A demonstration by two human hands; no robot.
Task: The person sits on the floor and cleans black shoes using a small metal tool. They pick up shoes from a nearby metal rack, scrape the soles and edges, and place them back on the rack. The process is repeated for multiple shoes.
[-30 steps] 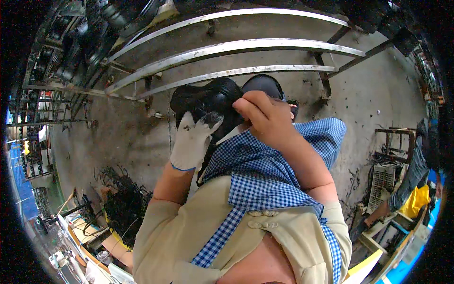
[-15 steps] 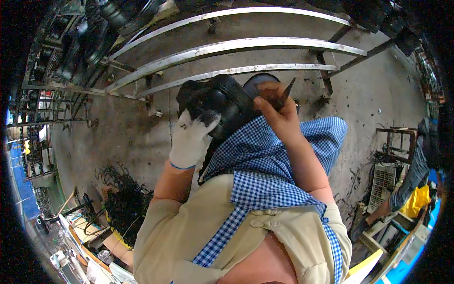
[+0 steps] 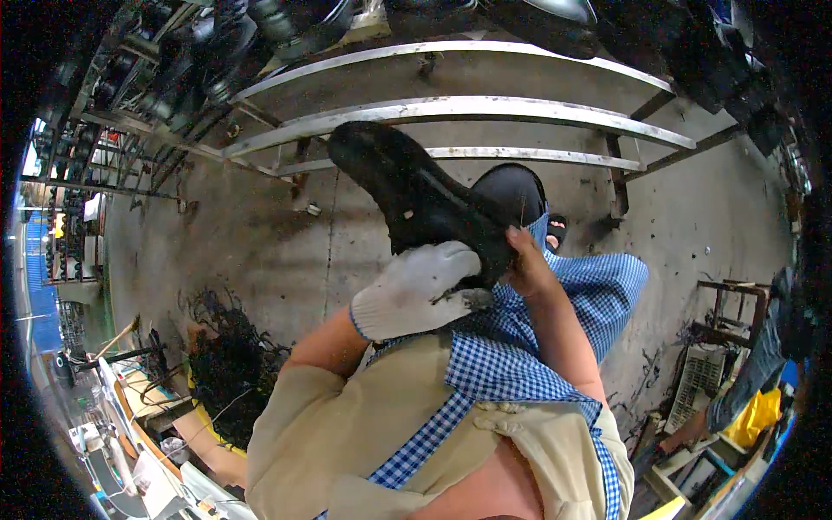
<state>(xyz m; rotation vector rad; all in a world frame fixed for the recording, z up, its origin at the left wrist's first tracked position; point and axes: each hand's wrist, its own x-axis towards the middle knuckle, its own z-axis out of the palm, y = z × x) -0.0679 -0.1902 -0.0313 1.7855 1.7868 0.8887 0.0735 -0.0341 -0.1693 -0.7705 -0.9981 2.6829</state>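
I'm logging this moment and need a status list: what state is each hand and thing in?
Left hand: in a white glove, gripping the black shoe.
Right hand: bare, closed against the shoe's near end.
Black shoe: lifted, sole facing the camera, toe pointing up and left.
Checked apron: draped over the lap.
Metal rack: nearest bars bare, dark shoes on the higher level.

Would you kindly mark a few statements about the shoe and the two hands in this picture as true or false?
1. The left hand wears a white glove. True.
2. The right hand is gloved too. False: it is bare.
3. Both hands hold a black shoe. True.
4. The shoe rests on the metal rack. False: it is held in front of the rack, above a blue checked apron.
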